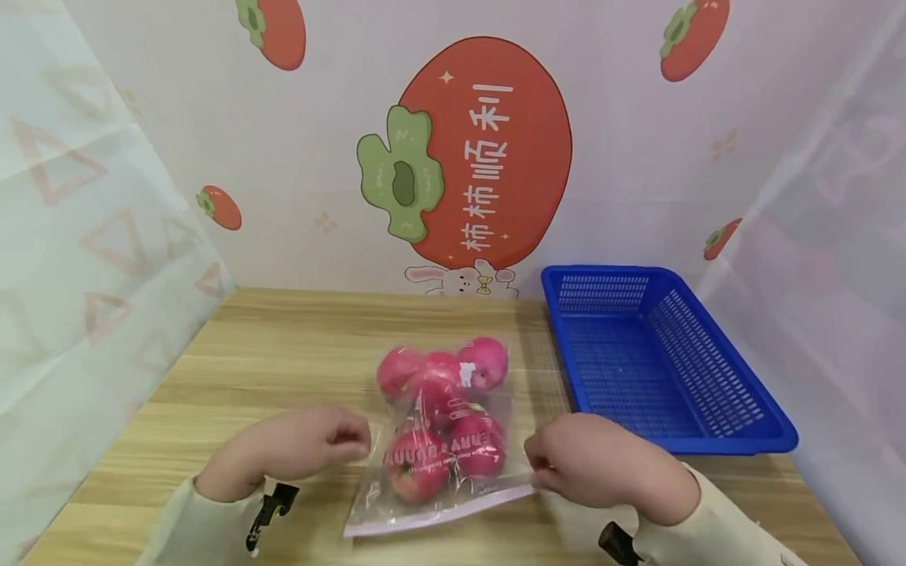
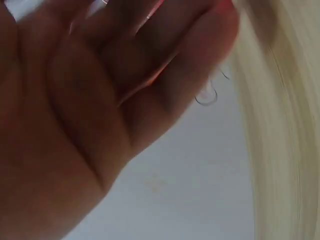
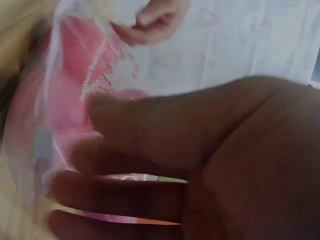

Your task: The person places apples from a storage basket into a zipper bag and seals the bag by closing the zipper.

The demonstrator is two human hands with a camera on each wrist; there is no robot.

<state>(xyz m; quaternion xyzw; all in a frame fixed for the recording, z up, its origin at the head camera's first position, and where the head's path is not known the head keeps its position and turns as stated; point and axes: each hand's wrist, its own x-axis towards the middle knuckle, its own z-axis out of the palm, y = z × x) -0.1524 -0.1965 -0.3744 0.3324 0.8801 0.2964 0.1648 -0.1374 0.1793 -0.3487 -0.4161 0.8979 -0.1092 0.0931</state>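
A clear plastic bag point(image 1: 449, 509) with printed lettering and a pale strip along its near edge lies on the wooden table. Several pinkish-red apples point(image 1: 418, 468) show through it, clustered toward its middle and far end. My left hand point(image 1: 307, 440) hovers beside the bag's left edge, fingers loosely bent and nothing held between them. At the right, my right hand point(image 1: 594, 460) has its fingertips at the bag's near right corner. In the right wrist view its fingers point(image 3: 120, 200) stand fairly straight with gaps, overlapping the bag point(image 3: 47, 100).
A blue plastic basket point(image 1: 609, 354) with slotted walls stands at the right rear of the table point(image 1: 283, 346), behind my right hand. White printed cloth point(image 1: 311, 141) rises behind the table and along both sides.
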